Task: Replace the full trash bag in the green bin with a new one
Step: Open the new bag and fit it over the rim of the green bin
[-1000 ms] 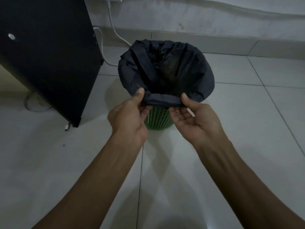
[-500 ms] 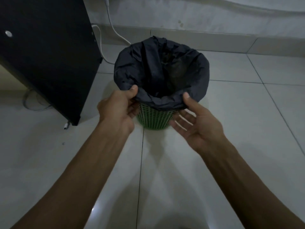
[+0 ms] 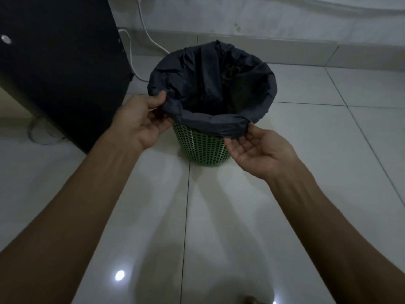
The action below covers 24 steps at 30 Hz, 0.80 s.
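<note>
While the left hand [image 3: 142,121] and right hand [image 3: 258,150] pinch the bag [image 3: 210,84] edge, both should peel it evenly off the bin [image 3: 203,148].

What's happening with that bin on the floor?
A person is working on the black bag that lines a green bin standing on the tiled floor. The left hand pinches the bag's folded edge at the bin's near left rim, and the right hand holds the edge at the near right, palm up. The bag sits in the bin, its edge draped over the rim. A dark cabinet stands to the left.
</note>
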Available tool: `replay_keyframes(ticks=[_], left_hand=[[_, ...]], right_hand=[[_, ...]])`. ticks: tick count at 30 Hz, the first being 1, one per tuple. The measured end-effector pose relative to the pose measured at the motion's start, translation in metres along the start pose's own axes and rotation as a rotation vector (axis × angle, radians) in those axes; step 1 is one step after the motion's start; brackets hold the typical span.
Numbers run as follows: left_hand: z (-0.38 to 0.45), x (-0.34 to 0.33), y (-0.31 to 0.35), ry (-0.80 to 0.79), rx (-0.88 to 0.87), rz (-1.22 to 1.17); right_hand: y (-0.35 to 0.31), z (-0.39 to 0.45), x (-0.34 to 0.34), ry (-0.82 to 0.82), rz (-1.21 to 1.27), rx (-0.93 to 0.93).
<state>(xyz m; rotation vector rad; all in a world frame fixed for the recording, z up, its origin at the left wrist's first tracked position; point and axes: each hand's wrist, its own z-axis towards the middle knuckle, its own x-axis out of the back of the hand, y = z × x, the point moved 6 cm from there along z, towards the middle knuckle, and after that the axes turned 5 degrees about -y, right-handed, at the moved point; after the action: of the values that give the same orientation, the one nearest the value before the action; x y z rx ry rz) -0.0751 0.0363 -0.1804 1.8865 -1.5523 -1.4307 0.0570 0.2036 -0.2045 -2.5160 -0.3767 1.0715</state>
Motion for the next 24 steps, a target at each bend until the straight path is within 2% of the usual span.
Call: replay_keyframes(ticks=[8, 14, 18, 21, 24], left_hand=[[0.004, 0.001, 0.003, -0.028, -0.028, 0.139], [0.006, 0.004, 0.006, 0.029, -0.058, 0.219], [0.008, 0.003, 0.012, 0.006, -0.061, 0.267], [0.013, 0.004, 0.015, 0.03, -0.116, 0.229], [0.008, 0.007, 0.007, 0.102, -0.184, 0.066]], right_hand=[[-0.02, -0.008, 0.004, 0.102, -0.169, 0.019], [-0.04, -0.016, 0.002, 0.046, -0.208, 0.097], [-0.042, -0.01, -0.003, 0.035, -0.299, 0.12], [-0.034, -0.001, -0.005, 0.017, -0.273, 0.15], [-0.028, 0.003, -0.006, -0.054, -0.139, 0.198]])
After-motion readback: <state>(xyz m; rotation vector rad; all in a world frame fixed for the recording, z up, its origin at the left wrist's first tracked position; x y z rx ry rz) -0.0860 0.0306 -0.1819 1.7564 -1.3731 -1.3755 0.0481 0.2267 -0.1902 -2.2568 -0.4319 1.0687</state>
